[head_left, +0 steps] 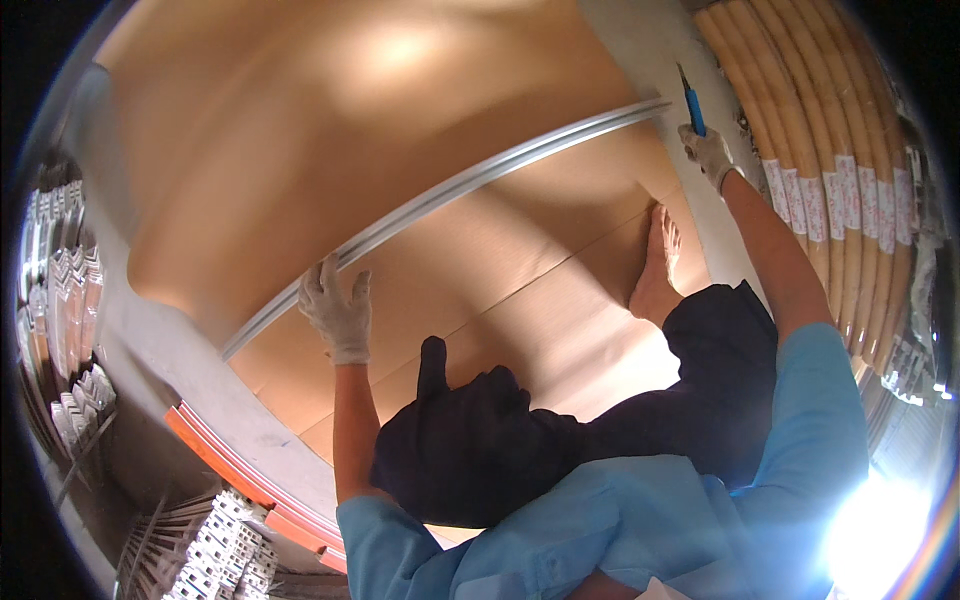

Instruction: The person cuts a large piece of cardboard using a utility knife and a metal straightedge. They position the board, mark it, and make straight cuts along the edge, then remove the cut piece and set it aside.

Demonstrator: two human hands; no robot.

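A large brown sheet [250, 150], cardboard by its look, spreads before me and curls up on the far side. Across it runs a long silver metal bar [480, 178], bent in the fisheye view. Near the bar's left end, my left hand [337, 310] in a white glove presses on it, with fingers stretched and the thumb apart. My right hand [708, 153], also gloved, is closed round a blue utility knife [695, 112] just beyond the bar's right end. The knife's thin blade points away from me. The sheet's lower layer carries a straight crease or seam.
My bare foot [658, 265] rests on the sheet at the right, near its edge. Long brown tubes or rolls [800, 130] with white labels lie at the far right. Stacked metal profiles [75, 300] stand at the left. An orange strip [225, 460] and white perforated pieces [225, 550] lie lower left.
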